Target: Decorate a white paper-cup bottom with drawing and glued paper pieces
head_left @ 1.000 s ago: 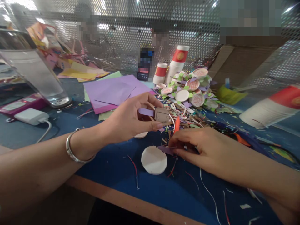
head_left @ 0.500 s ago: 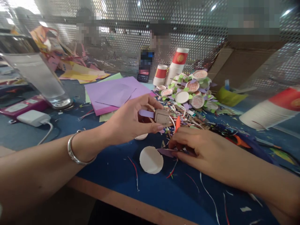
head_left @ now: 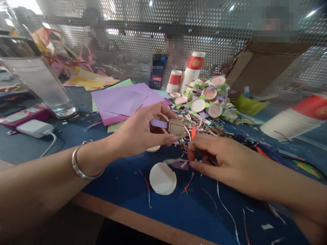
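My left hand (head_left: 143, 131) is closed round a small beige punch tool (head_left: 176, 127) with a purple paper strip (head_left: 158, 123) stuck into it, held just above the blue table (head_left: 163, 200). My right hand (head_left: 219, 158) pinches a small purple paper piece (head_left: 178, 163) between thumb and forefinger, low over the table and blurred by motion. A white paper disc (head_left: 162, 178) lies flat just below and left of the right hand. Another white disc (head_left: 154, 148) peeks out under my left hand.
A heap of paper scraps and decorated discs (head_left: 206, 102) lies behind the hands. Red-and-white paper cups (head_left: 192, 69) stand at the back, another stack (head_left: 293, 119) lies at right. Purple paper sheets (head_left: 122, 100), a glass (head_left: 38, 81) and a white charger (head_left: 34, 128) are at left.
My right hand has lifted slightly and shifted left, raising the purple piece off the table. The white disc now lies a little further left. My left hand has held still.
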Demonstrator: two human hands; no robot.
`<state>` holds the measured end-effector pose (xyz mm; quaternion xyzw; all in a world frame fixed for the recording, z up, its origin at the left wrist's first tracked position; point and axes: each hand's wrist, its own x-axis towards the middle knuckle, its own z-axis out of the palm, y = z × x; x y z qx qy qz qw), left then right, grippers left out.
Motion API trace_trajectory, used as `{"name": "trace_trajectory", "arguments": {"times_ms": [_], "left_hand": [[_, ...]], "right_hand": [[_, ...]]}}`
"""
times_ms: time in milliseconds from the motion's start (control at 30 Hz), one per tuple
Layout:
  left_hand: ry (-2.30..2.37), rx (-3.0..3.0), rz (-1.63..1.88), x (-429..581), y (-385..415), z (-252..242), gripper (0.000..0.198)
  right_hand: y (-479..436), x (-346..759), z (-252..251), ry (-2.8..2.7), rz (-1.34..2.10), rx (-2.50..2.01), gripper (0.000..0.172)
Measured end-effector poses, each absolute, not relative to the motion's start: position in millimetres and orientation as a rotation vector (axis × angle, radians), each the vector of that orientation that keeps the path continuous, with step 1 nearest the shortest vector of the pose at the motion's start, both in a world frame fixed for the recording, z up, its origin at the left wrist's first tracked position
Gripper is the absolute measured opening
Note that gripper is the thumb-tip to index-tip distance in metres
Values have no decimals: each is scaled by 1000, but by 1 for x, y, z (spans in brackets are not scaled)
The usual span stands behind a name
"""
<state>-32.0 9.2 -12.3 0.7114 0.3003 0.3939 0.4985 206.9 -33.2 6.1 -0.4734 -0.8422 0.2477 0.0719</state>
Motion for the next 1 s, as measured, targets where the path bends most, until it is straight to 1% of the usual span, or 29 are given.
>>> {"name": "trace_trajectory", "arguments": {"times_ms": [100,200,367,533,767,1000], "left_hand": [[712,1621,922,-30,7,-12,38],[723,1561,948,-27,5,-12,38],[782,1495,929,-24,2,-12,41],[809,1509,925,-23,2,-14,42],[763,1564,962,-21,3,-17,45],[778,1530,958,-21,2,-17,45]], "right_hand": [[-32,206,7,-2364,917,-1482,18],[-30,203,7,-2232,1021,-1465,24],[-27,198,5,-2068,1062,-1447,24],[-28,195,1,-1908,1146,-1438,31],[-31,189,4,-1875,1137,-1385,28],[-31,188,3,-1807,1176,-1335,30]]}}
